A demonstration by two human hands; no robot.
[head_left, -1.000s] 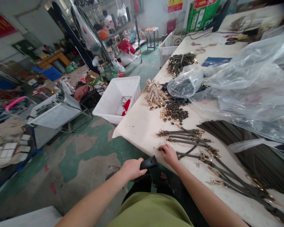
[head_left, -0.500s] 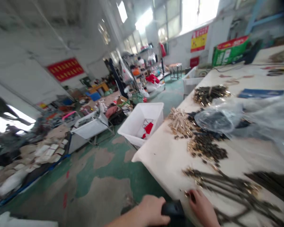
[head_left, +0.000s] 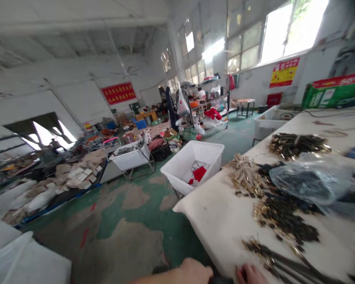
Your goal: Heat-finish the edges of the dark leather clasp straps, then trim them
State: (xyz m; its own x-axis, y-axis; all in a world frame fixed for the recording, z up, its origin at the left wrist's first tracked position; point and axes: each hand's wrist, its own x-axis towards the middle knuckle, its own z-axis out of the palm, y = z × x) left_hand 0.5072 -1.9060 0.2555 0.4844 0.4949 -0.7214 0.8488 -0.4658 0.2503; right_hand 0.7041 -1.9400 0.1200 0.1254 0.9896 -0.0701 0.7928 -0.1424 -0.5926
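My left hand (head_left: 192, 273) shows only at the bottom edge, curled round a black object (head_left: 221, 280) that is almost cut off by the frame. My right hand (head_left: 250, 273) rests on the near edge of the white table (head_left: 219, 221), beside the ends of several dark straps with gold buckles (head_left: 284, 262). Most of its fingers are out of frame. Farther along the table lie a heap of small dark and gold hardware (head_left: 284, 221), a bundle of gold clasps (head_left: 247, 175), a clear plastic bag of dark parts (head_left: 310, 181) and another pile of straps (head_left: 296, 144).
A white bin (head_left: 177, 177) holding a red item (head_left: 198, 173) stands on the green floor by the table's left corner. A second white tub (head_left: 269, 118) and a green box (head_left: 334, 92) are farther back. A white tray on a stand (head_left: 130, 157) and cluttered goods fill the left.
The view has tilted upward, so the hands have slid to the bottom edge and the workshop hall and windows have come into sight. Both hands stay at the table's near edge.
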